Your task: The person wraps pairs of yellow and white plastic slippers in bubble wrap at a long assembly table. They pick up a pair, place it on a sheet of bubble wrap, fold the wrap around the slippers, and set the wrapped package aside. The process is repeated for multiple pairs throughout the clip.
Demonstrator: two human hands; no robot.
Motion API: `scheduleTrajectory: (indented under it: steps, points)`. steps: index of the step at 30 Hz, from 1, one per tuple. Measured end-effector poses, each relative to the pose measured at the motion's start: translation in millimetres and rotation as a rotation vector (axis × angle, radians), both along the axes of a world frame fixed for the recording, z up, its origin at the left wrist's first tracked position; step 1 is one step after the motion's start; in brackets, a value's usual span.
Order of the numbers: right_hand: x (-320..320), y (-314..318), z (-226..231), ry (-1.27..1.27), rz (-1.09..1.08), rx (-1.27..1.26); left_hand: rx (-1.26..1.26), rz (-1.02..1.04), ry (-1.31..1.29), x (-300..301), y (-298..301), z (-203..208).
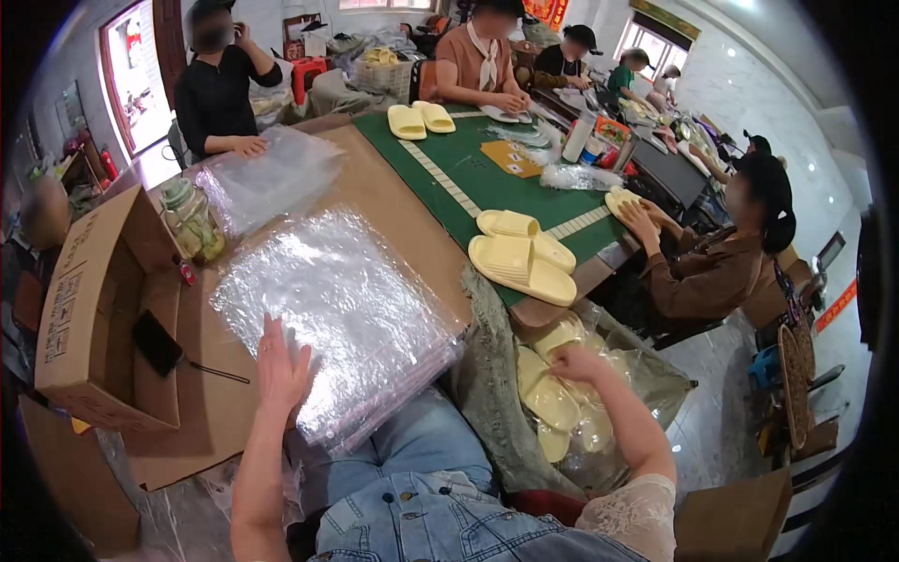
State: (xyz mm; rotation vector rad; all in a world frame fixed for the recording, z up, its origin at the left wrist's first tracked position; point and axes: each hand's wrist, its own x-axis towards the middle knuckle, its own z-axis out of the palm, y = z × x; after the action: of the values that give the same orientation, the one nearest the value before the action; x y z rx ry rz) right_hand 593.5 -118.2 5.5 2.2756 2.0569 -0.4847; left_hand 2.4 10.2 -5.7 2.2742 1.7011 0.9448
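My left hand lies on the near left edge of a thick stack of transparent plastic bags, fingers stretched and thumb apart. The stack's near edge reaches over my lap. To the right, my right hand is down in a large sack, its fingers curled on a pale yellow slipper; the fingertips are partly hidden. Several more yellow slippers, some under transparent plastic, fill the sack. On the table corner just beyond it sit yellow slippers, one pair resting partly on another.
At left stand an open cardboard box with a black phone at it, and a glass jar. A green mat carries another slipper pair. A co-worker at right handles a slipper; another person stands at far left.
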Motion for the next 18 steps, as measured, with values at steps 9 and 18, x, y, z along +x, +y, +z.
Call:
scheduleTrajectory:
  steps: [9,18]
  points:
    - [3.2,139.3,47.0,0.044,-0.081,0.802,0.042,-0.019,0.097,-27.9,51.2,11.6]
    - [-48.2,202.7,29.4,0.086,-0.204,0.615,-0.147,0.05,0.06,-30.4,99.2,46.4]
